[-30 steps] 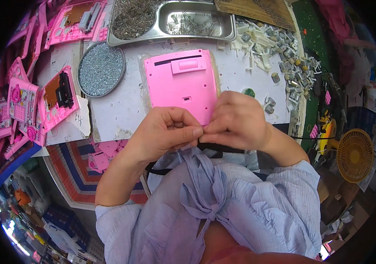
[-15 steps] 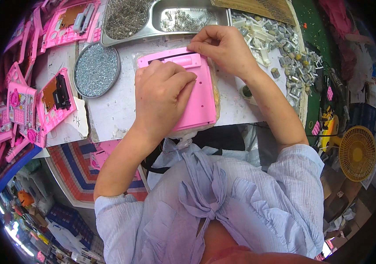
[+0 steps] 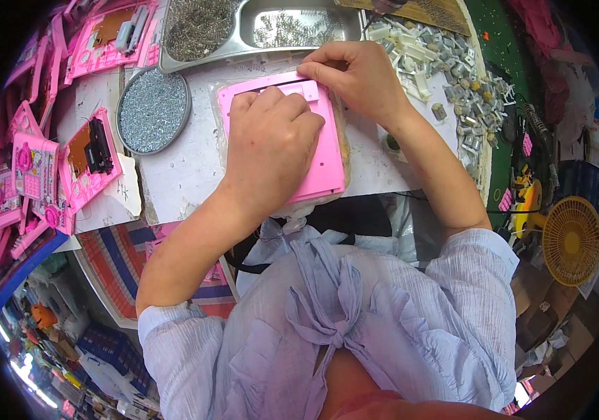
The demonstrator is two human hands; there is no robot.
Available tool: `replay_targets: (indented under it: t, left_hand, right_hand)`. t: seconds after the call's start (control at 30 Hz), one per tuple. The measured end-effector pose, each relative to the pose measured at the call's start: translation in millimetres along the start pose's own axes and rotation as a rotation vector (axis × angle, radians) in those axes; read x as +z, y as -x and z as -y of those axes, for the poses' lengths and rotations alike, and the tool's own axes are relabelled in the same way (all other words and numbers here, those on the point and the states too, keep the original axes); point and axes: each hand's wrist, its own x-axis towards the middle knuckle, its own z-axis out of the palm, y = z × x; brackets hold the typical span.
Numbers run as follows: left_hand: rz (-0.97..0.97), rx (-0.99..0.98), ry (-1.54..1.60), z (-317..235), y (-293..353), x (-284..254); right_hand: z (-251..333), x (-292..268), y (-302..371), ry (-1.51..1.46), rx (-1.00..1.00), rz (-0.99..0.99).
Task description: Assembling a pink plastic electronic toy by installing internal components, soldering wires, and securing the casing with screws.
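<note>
A flat pink plastic case point(image 3: 327, 168) lies on a padded, plastic-wrapped support at the table's near edge. Along its far end runs a dark slot, with a raised pink block beside it. My left hand point(image 3: 271, 140) rests over the left and middle of the case, its fingers curled down against the block; whatever the fingertips hold is hidden. At the far right corner of the case, my right hand point(image 3: 359, 77) has thumb and forefinger closed together on the edge.
Left of the case stands a round dish of small screws point(image 3: 152, 112). Beyond is a metal tray point(image 3: 240, 52) of springs. Loose white and metal parts point(image 3: 446, 77) cover the right side. Pink shells point(image 3: 86, 164) pile up at left. A dark tool point(image 3: 387, 7) hangs at the far edge.
My left hand has shifted slightly right across the raised block, its forearm swinging a little outward. My right hand stays at the corner. A dark tool has come into view at the top.
</note>
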Motion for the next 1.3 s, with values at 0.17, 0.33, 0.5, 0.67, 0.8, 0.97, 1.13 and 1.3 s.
replay_targets:
  t: [0.17,0.33,0.5,0.67,0.8,0.97,1.13,1.3]
  left_hand:
    - [0.017,-0.028,0.009,-2,-1,-3]
    - [0.004,-0.031,0.023,-2,1,0]
    - [0.03,-0.032,0.017,-1,-2,-1]
    - [0.059,-0.033,0.021,-1,-2,-4]
    - [0.019,-0.098,0.087,0,4,-18]
    - [-0.195,-0.493,0.018,80,28,-54]
    - [0.054,-0.554,-0.505,139,66,-73]
    - [-0.025,-0.572,-0.338,147,78,-69]
  right_hand:
    - [-1,2,1,-0.007,-0.044,-0.045]
    - [-3,-3,-1,0.136,-0.144,-0.029]
    - [-3,-4,-4,0.05,-0.075,0.028]
    - [-4,-4,-6,0.081,-0.071,0.064]
    - [-4,-3,-9,0.008,-0.027,0.11]
    - [-5,-9,-12,0.02,0.014,0.166]
    - [-5,-19,-11,-0.08,-0.029,0.095]
    - [5,-47,19,-0.23,-0.033,-0.126]
